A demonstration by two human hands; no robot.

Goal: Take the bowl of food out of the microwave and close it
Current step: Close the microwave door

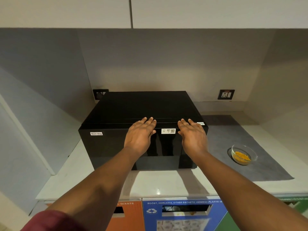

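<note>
A black microwave (116, 144) stands on the white counter with its door shut; a "Non-Veg" label sits on its upper left front. My left hand (140, 134) lies flat against the upper front of the door, fingers spread and reaching its top edge. My right hand (191, 135) rests the same way a little to the right, next to a white sticker. Neither hand holds anything. A glass bowl (243, 155) with yellow-orange food stands on a grey mat to the right of the microwave, apart from both hands.
The grey mat (250, 170) covers the counter's right part. Wall sockets (226, 94) sit behind the microwave. White cupboards (150, 12) hang overhead. Below the counter edge (150, 192) are orange, blue and green waste bin fronts (183, 214). Side walls close in left and right.
</note>
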